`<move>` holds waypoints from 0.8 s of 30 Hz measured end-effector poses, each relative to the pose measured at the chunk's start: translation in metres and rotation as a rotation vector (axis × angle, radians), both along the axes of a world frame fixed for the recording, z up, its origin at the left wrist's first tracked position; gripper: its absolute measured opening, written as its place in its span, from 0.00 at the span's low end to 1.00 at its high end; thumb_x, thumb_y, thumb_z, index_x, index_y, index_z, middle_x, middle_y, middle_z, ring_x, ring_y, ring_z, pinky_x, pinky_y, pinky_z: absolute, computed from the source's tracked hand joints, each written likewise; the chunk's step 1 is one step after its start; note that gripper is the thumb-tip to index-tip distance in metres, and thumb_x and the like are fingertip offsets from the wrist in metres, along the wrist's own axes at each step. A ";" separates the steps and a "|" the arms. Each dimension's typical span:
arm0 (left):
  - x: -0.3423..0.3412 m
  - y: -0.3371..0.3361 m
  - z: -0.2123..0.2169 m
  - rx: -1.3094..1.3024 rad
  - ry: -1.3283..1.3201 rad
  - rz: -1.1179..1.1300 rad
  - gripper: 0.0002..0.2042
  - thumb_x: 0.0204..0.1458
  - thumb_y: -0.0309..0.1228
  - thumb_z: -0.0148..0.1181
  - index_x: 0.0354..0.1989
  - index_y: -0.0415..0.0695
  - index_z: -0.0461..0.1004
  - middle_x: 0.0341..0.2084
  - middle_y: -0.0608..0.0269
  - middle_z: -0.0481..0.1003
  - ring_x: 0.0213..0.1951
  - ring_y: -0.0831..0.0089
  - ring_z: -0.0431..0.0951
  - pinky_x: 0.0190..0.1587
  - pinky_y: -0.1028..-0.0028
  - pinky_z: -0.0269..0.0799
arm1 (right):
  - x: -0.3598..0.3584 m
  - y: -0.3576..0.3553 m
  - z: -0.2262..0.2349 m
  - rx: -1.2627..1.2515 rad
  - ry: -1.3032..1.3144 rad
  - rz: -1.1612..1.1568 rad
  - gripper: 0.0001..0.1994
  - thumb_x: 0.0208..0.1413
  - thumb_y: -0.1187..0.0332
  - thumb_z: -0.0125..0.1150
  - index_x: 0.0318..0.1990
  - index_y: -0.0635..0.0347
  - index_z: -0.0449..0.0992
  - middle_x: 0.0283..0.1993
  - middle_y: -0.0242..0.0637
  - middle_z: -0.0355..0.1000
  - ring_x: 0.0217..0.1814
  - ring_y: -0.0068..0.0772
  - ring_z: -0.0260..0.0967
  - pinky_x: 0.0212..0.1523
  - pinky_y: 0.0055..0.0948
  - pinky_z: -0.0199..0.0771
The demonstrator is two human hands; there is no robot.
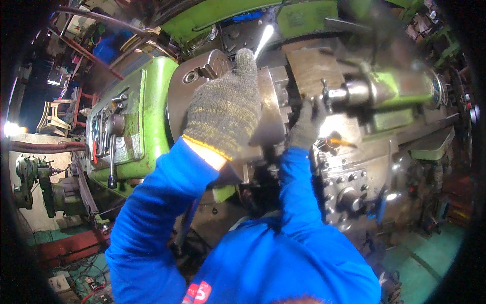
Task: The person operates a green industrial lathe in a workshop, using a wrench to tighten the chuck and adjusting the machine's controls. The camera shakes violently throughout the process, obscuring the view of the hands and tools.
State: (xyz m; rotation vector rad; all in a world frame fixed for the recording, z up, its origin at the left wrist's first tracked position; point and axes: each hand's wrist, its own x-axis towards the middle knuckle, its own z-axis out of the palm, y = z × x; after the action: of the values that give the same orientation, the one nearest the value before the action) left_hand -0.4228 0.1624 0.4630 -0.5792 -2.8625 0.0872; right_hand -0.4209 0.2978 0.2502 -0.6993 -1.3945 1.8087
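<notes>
My left hand [223, 109], in a grey knitted glove with a yellow cuff, lies over the rim of a large steel lathe chuck [187, 101]. One finger stretches upward; the others are largely hidden. Just beyond that fingertip a bright white rod-shaped thing [264, 40] shows, and I cannot tell whether I touch it. My right hand [304, 124], gloved in grey too, is between the stepped chuck jaws [281, 88] and the tailstock [397, 91]. Its fingers are blurred, near a small steel handle [326, 96]; what they touch is unclear.
Left of the chuck stands the green headstock [157, 111], with a lever [112, 164] and small tools on it. A bolted tool post [349, 197] is close to my right forearm. A wooden stool [53, 119] stands at far left, beside a reddish pipe [45, 147].
</notes>
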 end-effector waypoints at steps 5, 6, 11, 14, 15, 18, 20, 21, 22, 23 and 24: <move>-0.006 0.001 0.001 -0.078 0.010 0.005 0.21 0.61 0.31 0.56 0.60 0.35 0.65 0.35 0.43 0.79 0.33 0.53 0.84 0.33 0.59 0.81 | -0.001 0.005 -0.001 0.098 -0.100 0.058 0.16 0.64 0.74 0.62 0.57 0.69 0.77 0.55 0.42 0.77 0.53 0.33 0.75 0.55 0.30 0.76; -0.010 -0.002 -0.002 -0.134 0.023 -0.015 0.20 0.62 0.32 0.56 0.59 0.35 0.65 0.36 0.43 0.79 0.34 0.53 0.84 0.34 0.59 0.81 | -0.001 0.005 0.000 0.068 -0.097 0.068 0.15 0.64 0.74 0.63 0.57 0.69 0.77 0.54 0.42 0.77 0.53 0.33 0.75 0.56 0.30 0.76; -0.019 -0.001 0.000 -0.014 0.026 -0.022 0.20 0.63 0.33 0.55 0.60 0.35 0.66 0.41 0.43 0.78 0.37 0.51 0.83 0.38 0.58 0.80 | -0.003 0.007 -0.005 0.017 -0.109 0.232 0.17 0.64 0.72 0.63 0.58 0.67 0.76 0.55 0.42 0.76 0.56 0.33 0.73 0.57 0.30 0.75; -0.026 -0.006 -0.004 -0.003 0.037 -0.061 0.20 0.63 0.33 0.55 0.60 0.35 0.66 0.39 0.44 0.79 0.36 0.50 0.83 0.39 0.56 0.80 | -0.005 0.010 -0.011 0.069 -0.147 0.239 0.15 0.63 0.75 0.63 0.57 0.67 0.77 0.53 0.42 0.78 0.53 0.32 0.76 0.54 0.29 0.77; -0.029 -0.008 -0.006 -0.007 0.050 -0.080 0.21 0.63 0.33 0.55 0.60 0.35 0.66 0.38 0.45 0.79 0.36 0.50 0.83 0.39 0.55 0.79 | -0.006 0.011 -0.012 0.104 -0.169 0.240 0.15 0.63 0.75 0.63 0.57 0.66 0.77 0.53 0.42 0.78 0.53 0.32 0.76 0.55 0.29 0.77; -0.031 -0.010 -0.002 -0.025 0.057 -0.074 0.21 0.63 0.34 0.55 0.61 0.35 0.65 0.37 0.45 0.80 0.35 0.50 0.83 0.39 0.56 0.79 | -0.007 0.005 -0.009 0.003 -0.067 0.238 0.14 0.63 0.75 0.62 0.56 0.66 0.78 0.54 0.43 0.78 0.55 0.33 0.76 0.57 0.30 0.76; -0.038 -0.009 -0.001 -0.110 -0.025 -0.071 0.27 0.58 0.32 0.60 0.63 0.30 0.63 0.36 0.40 0.80 0.38 0.47 0.83 0.43 0.52 0.79 | -0.009 0.007 -0.021 0.053 -0.097 0.259 0.14 0.63 0.75 0.62 0.55 0.67 0.78 0.54 0.44 0.79 0.55 0.34 0.76 0.58 0.31 0.75; -0.041 -0.008 0.000 -0.154 -0.065 -0.070 0.31 0.55 0.32 0.62 0.64 0.27 0.61 0.36 0.38 0.81 0.40 0.45 0.84 0.45 0.50 0.79 | -0.010 0.009 -0.027 0.078 -0.113 0.269 0.14 0.63 0.75 0.61 0.55 0.67 0.78 0.54 0.44 0.79 0.56 0.34 0.75 0.58 0.32 0.74; -0.040 -0.006 0.003 -0.106 -0.067 -0.051 0.30 0.56 0.32 0.62 0.63 0.27 0.62 0.36 0.38 0.81 0.40 0.45 0.84 0.45 0.50 0.79 | -0.010 0.011 -0.027 0.129 -0.139 0.281 0.14 0.63 0.75 0.61 0.55 0.67 0.78 0.54 0.45 0.79 0.56 0.34 0.75 0.59 0.32 0.74; -0.039 -0.004 0.006 -0.057 -0.069 -0.033 0.29 0.56 0.32 0.61 0.63 0.28 0.62 0.36 0.38 0.81 0.40 0.44 0.84 0.45 0.49 0.79 | -0.009 0.012 -0.028 0.180 -0.164 0.292 0.14 0.63 0.75 0.60 0.55 0.68 0.78 0.54 0.45 0.79 0.56 0.35 0.75 0.59 0.32 0.74; -0.038 -0.003 0.008 -0.009 -0.070 -0.014 0.28 0.56 0.31 0.61 0.63 0.28 0.63 0.36 0.38 0.81 0.40 0.44 0.84 0.45 0.49 0.79 | -0.009 0.013 -0.028 0.232 -0.190 0.303 0.14 0.64 0.75 0.60 0.55 0.68 0.78 0.55 0.46 0.79 0.56 0.35 0.75 0.59 0.33 0.74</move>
State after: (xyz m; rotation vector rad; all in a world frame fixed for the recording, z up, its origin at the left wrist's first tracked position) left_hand -0.4613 0.1591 0.4710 -0.6165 -2.9269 0.0793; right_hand -0.4299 0.3112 0.2222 -0.5733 -1.8869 1.7998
